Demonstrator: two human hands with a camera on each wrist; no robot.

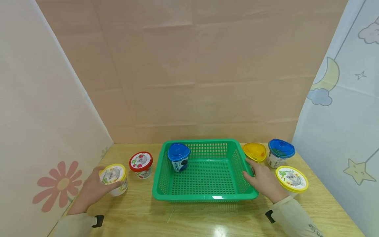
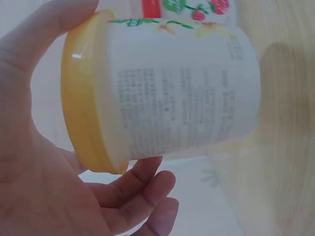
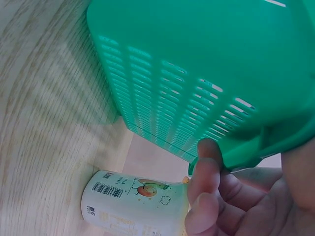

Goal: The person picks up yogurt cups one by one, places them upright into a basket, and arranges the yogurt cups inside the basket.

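My left hand holds a white tub with a yellow lid at the left of the table. In the left wrist view the thumb lies on one edge of the lid and the fingers curl at the other side of the tub. My right hand grips the right rim of a green plastic basket, its fingers curled under the rim in the right wrist view. Inside the basket, at the back left, a cup with a blue lid stands upright.
Between the left hand and the basket stands a tub with a red lid. Right of the basket are a yellow-lidded cup, a blue-lidded cup and a second yellow-lidded tub. Walls enclose the wooden table at the back and sides.
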